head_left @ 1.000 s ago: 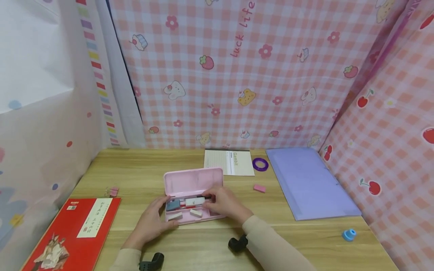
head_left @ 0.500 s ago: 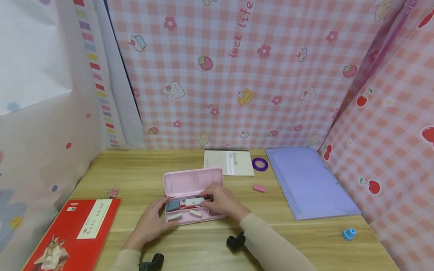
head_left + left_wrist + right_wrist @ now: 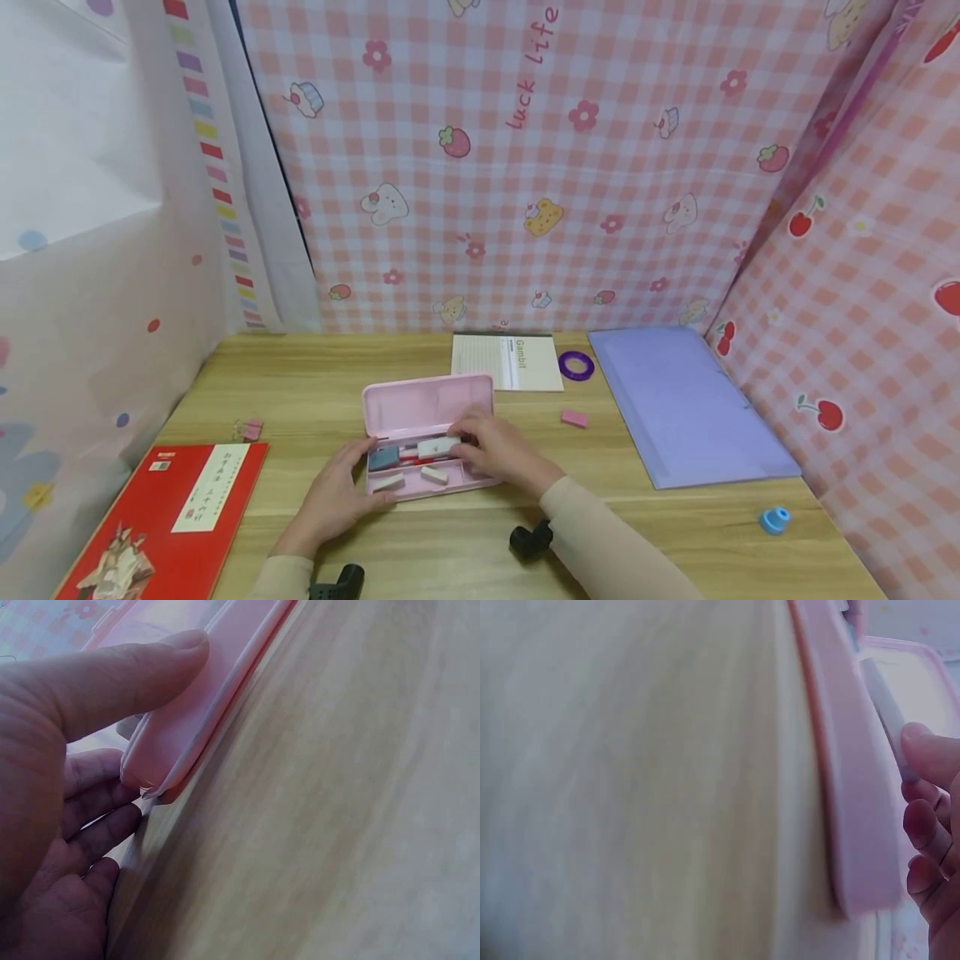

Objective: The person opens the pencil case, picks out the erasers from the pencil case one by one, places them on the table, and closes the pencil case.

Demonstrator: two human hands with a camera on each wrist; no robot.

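Observation:
An open pink pencil case [image 3: 480, 482] lies mid-table with its lid [image 3: 427, 402] raised at the back. In it lie a grey-blue eraser [image 3: 383, 457], two small white erasers [image 3: 434, 475] and a red pen. My left hand [image 3: 358, 477] grips the case's front left corner; in the left wrist view its thumb [image 3: 112, 682] lies over the pink rim [image 3: 180, 727]. My right hand [image 3: 467, 447] reaches into the case and pinches a long white eraser [image 3: 437, 447], whose edge [image 3: 881, 705] shows beside a fingertip in the right wrist view.
On the wooden table are a red book [image 3: 172, 517] at front left, a pink clip [image 3: 251, 429], a notepad [image 3: 506, 361], a purple tape ring [image 3: 576, 365], a pink eraser [image 3: 574, 418], a lilac folder [image 3: 682, 400] and a blue sharpener [image 3: 774, 520]. Cloth walls close in three sides.
The long white eraser in my right hand has shifted slightly to the right. My left hand stays on the case's corner.

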